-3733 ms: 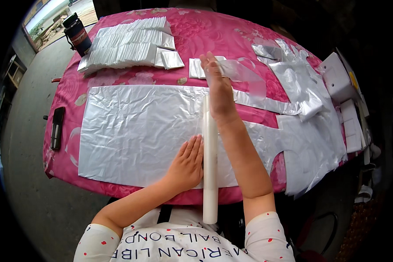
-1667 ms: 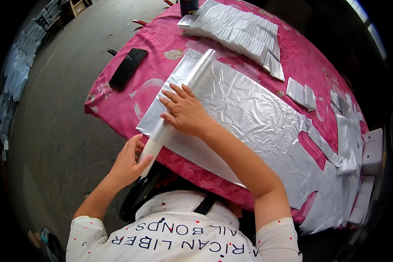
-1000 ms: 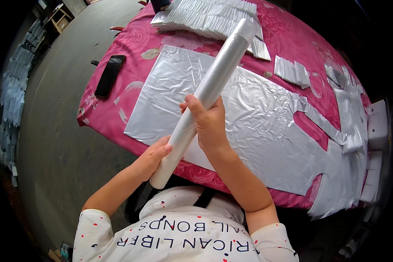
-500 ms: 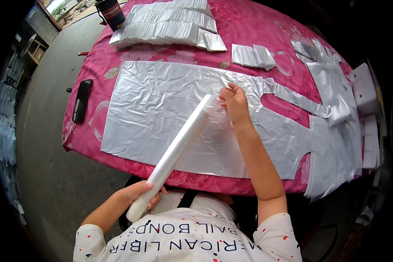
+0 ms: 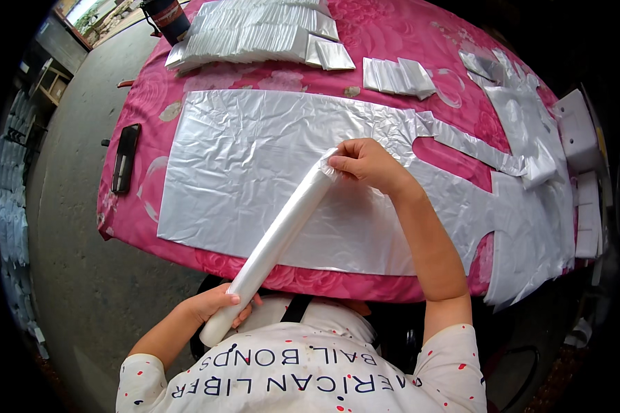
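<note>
A long roll of clear plastic film (image 5: 272, 237) slants across the front of the table, its far end over the sheets. My left hand (image 5: 220, 306) is wrapped round its near end, close to my body. At the far end my right hand (image 5: 358, 164) pinches the edge of the plastic between thumb and fingers. Beneath the roll lies a flat stack of thin, shiny, crinkled plastic sheets (image 5: 220, 165), with cut-out curves and strap-like strips toward the right. It looks like plastic aprons or vest-shaped bags.
Rows of small folded plastic packets (image 5: 248, 41) stand at the back left, with a smaller row of packets (image 5: 398, 77) to their right. A phone (image 5: 125, 158) and a dark cup (image 5: 167, 20) sit at the left. White foam boxes (image 5: 577, 131) stand along the right edge of the pink tablecloth (image 5: 420, 41).
My right hand has come down onto the roll's far end and closed on the plastic there. The left hand keeps its hold. The whole view has shifted slightly.
</note>
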